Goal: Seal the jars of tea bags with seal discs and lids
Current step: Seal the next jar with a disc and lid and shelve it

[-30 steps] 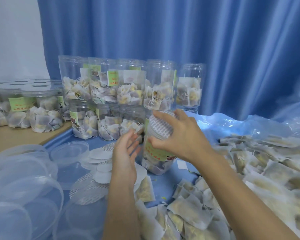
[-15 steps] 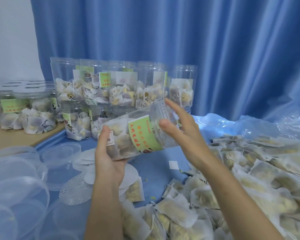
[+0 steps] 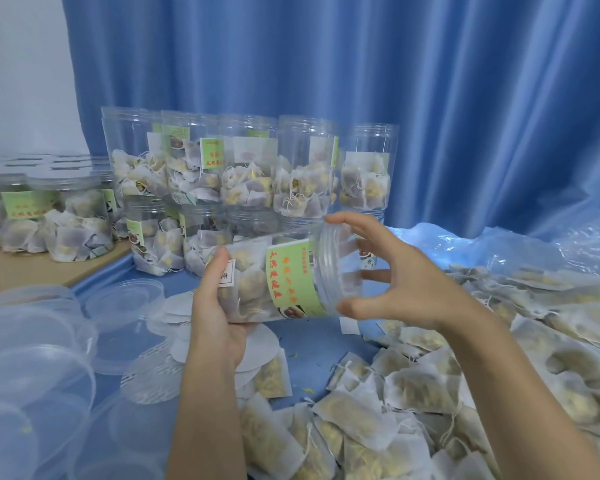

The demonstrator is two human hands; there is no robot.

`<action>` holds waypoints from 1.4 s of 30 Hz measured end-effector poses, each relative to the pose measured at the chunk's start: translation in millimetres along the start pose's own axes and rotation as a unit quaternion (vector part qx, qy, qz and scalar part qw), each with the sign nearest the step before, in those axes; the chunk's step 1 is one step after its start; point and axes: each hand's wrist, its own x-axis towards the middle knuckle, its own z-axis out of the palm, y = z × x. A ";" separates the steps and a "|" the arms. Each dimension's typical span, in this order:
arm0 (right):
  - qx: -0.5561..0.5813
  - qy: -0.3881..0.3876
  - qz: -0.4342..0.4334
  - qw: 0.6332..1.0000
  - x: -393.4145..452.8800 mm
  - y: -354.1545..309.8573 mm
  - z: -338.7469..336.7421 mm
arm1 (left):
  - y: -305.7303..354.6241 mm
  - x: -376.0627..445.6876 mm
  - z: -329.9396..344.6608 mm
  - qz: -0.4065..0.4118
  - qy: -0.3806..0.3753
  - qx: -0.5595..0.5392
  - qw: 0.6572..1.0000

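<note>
Jars [image 3: 250, 168] stand stacked in two tiers against the blue curtain [image 3: 430, 98], unlidded, with lidded ones on the wood ledge [image 3: 32, 271] at far left. Loose tea bags [image 3: 413, 393] cover the right and near part of the blue table [image 3: 312, 344]; clear lids [image 3: 32, 341] pile at the left, and white seal discs [image 3: 174, 306] lie between lids and hands.

One jar [image 3: 278, 282], upright on the table a second ago, now lies nearly level in the air above the discs, mouth to the right. The left hand [image 3: 215, 313] grips its base, thumb over the wall. The right hand [image 3: 395, 282] cups the threaded mouth, fingers and thumb spread and curved about the rim; whether they touch it I cannot tell. A disc over the mouth is hard to make out. My judgement: the seal is being checked or pressed, and the lid comes next.

Room is tight: stacked jars just behind, tea bags beneath. The free path to the lids runs left, over the discs.
</note>
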 end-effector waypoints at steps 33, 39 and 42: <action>0.107 0.221 0.078 0.966 12.5 -10.4 31.2 | -17.7 -13.1 35.1 -0.088 0.043 -0.045 0.994; 0.069 0.323 0.014 0.944 9.1 -16.9 39.5 | -4.9 -13.6 60.3 0.005 0.148 0.223 0.963; 0.080 0.330 -0.002 0.941 9.1 -27.5 47.3 | 31.9 -12.1 71.0 0.130 0.029 0.421 0.897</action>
